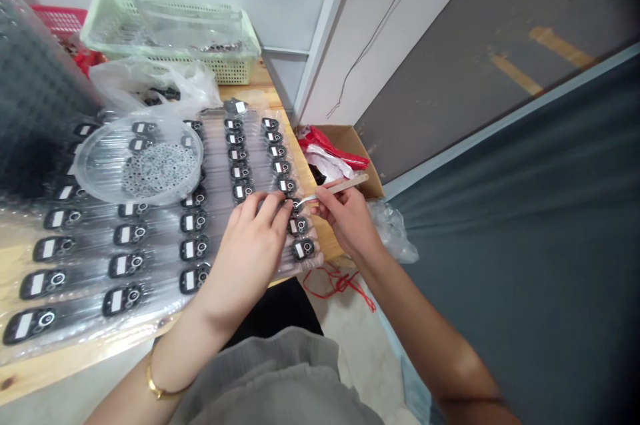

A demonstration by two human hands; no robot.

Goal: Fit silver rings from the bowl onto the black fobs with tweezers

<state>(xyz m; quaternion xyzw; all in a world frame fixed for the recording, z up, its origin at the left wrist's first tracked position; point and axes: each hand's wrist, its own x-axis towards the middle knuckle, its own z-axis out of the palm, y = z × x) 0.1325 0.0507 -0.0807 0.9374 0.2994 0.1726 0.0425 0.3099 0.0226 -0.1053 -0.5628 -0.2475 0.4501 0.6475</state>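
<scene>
Rows of small black plastic parts (299,225), each with a white label and a ringed round spot, lie on clear bubble wrap (215,165). At the right-hand row, my left hand (257,231) has its fingertips closed on one such part, which they partly cover. My right hand (345,215) grips slim tweezers (357,181), their tip touching or just above that same part. A round clear plastic tub (85,171) holding many tiny grey rings (163,171) stands on the wrap to the left.
Behind the tub are a crumpled plastic bag (193,88), a pale green basket (245,68) and a red basket (60,19). Beyond the wooden table's right edge sit a cardboard box (373,175), a clear bag (400,231) and red string (343,281). A dark curtain (525,245) hangs right.
</scene>
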